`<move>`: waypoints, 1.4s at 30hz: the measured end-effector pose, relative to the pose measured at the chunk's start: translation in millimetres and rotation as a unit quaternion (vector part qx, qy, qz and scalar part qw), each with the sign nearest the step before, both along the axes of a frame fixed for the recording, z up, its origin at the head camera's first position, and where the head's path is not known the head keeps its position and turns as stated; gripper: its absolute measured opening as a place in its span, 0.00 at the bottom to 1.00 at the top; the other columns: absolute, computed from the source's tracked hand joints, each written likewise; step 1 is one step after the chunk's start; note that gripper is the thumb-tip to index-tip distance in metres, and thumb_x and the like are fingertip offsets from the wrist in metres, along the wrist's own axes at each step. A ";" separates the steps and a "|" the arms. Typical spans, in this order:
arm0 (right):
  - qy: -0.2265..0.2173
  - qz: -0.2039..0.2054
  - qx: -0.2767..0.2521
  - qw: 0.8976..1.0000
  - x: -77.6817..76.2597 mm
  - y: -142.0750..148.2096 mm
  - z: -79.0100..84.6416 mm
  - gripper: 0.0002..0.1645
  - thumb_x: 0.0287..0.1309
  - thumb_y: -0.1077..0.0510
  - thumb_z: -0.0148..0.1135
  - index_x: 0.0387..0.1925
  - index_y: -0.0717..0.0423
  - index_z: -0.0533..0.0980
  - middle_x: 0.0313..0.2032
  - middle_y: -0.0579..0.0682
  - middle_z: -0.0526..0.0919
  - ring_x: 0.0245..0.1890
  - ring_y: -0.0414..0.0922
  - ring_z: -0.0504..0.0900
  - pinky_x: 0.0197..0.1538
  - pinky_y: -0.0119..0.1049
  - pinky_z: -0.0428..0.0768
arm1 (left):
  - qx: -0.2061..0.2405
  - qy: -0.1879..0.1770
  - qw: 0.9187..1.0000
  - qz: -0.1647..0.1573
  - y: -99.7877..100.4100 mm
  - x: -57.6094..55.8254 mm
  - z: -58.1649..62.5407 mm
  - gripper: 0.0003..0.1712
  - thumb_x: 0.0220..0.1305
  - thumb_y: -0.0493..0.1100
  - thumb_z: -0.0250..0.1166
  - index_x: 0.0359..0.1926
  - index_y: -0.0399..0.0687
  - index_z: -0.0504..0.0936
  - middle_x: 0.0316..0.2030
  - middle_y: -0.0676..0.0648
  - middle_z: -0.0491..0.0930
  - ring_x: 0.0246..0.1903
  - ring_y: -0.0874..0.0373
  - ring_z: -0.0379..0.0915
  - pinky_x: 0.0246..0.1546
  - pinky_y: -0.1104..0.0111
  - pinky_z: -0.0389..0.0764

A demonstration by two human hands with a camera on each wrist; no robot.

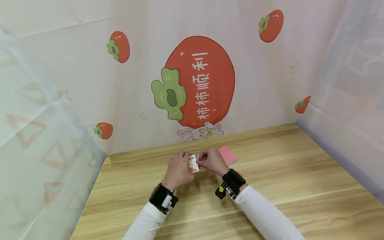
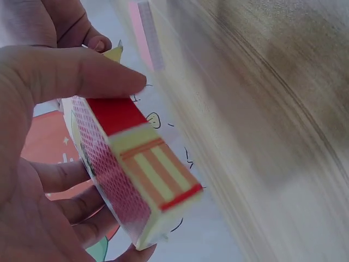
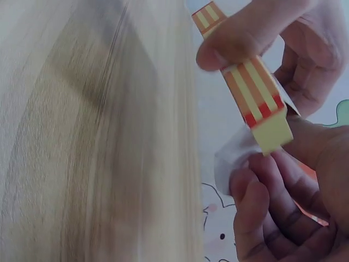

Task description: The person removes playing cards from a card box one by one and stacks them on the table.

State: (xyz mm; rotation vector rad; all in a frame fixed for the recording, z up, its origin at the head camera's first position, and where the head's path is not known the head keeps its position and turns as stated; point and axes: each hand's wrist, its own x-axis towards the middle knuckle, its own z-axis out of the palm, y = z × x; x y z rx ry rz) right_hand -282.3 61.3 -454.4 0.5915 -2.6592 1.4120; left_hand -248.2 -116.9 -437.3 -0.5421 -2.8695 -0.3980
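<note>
Because the patterned card box (image 1: pixel 193 164) is small and light, we judge that it needs one hand to steady it while the other works at its end, and both hands meet on it just below the centre of the head view. The left grip (image 1: pixel 179 170) is clamped around the box: in the left wrist view its thumb (image 2: pixel 92 76) lies across the striped narrow side from the left, with fingers behind, which probably leaves the far end bare for fine handling. The right grip (image 1: pixel 213 161) is drawn together at that end, thumb and fingertips pinching there; we cannot tell whether they have the flap, the edge or only the translucent film (image 3: pixel 232 164) that shows beside those fingers, low and right of centre in the right wrist view. We see the box tilted, its lettered face turned up in the head view, perhaps so that the end can be watched. Just right of the right grip, a pink patterned block (image 1: pixel 228 155) lies on the counter (image 1: pixel 288 166), apart from the box, likely out of the fingers' way.
</note>
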 end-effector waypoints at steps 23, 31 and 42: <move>-0.130 -0.014 -0.046 0.990 5.1 10.0 -5.1 0.17 0.54 0.60 0.77 0.41 0.61 0.78 0.22 0.48 0.82 0.21 0.41 0.79 0.26 0.33 0.74 | -0.018 -0.014 1.000 -0.020 0.8 7.3 3.5 0.43 0.33 0.44 0.88 0.53 0.35 0.81 0.45 0.39 0.79 0.45 0.43 0.75 0.42 0.47 0.79; -0.094 0.015 0.009 0.995 9.9 24.7 1.4 0.17 0.60 0.62 0.71 0.50 0.59 0.79 0.31 0.52 0.80 0.26 0.44 0.78 0.29 0.37 0.76 | -0.025 -0.028 0.999 -0.013 -2.3 6.3 1.5 0.42 0.36 0.46 0.85 0.55 0.36 0.80 0.49 0.40 0.78 0.50 0.44 0.74 0.47 0.45 0.76; 0.080 0.143 0.157 0.974 8.8 24.2 10.6 0.18 0.54 0.64 0.74 0.48 0.53 0.83 0.48 0.47 0.82 0.51 0.46 0.78 0.55 0.43 0.77 | -0.017 -0.046 0.998 -0.034 -4.0 4.3 -0.1 0.39 0.38 0.45 0.84 0.53 0.39 0.81 0.49 0.41 0.78 0.51 0.43 0.73 0.46 0.45 0.76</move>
